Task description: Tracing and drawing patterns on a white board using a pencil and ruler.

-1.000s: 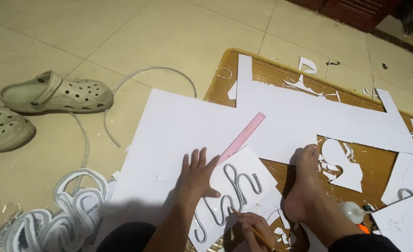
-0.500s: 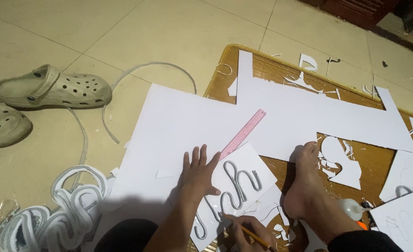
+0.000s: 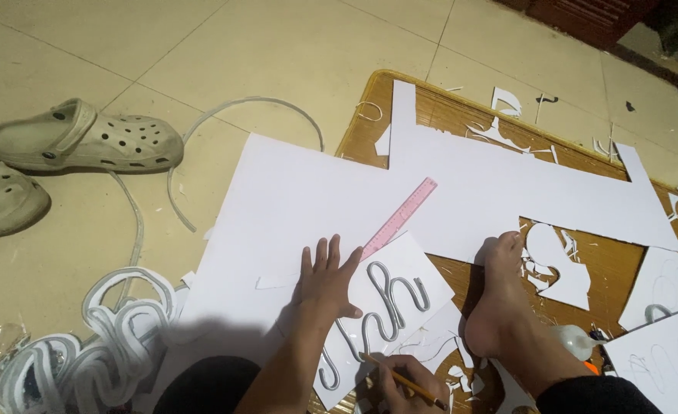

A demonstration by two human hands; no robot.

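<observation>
Head view — the only one there is, looking down at a person seated on a tiled floor [image 3: 224, 46] over a wooden board [image 3: 431, 107]. The left hand [image 3: 325, 280] lies flat, fingers spread apart, pressing on the left edge of a small white sheet [image 3: 389, 307] that sits at the board's near left corner and overlaps a large white sheet [image 3: 293, 207]. A grey looping template [image 3: 389, 295] lies on the small sheet. The right hand [image 3: 400, 383] is at the near edge of the picture, fingers closed around a yellow pencil [image 3: 400, 377] whose tip seems to meet the lower end of the template. A pink ruler [image 3: 400, 217] lies slanted just beyond the left fingertips, touching the small sheet's far corner. A bare foot [image 3: 500, 307] rests on the board to the right of the sheet, by a cut-out remnant [image 3: 561, 268].

By its look the small sheet is thin card or foam sheet — light, fairly stiff, smooth enough to slip on the sheet below, and easily creased. I judge it best held down flat with a spread palm near the traced line, or lifted by two opposite edges.

Off the board, two pale clogs [image 3: 86, 142] sit at the floor's left edge, with white looped strips [image 3: 86, 345] near the lower left corner.
</observation>
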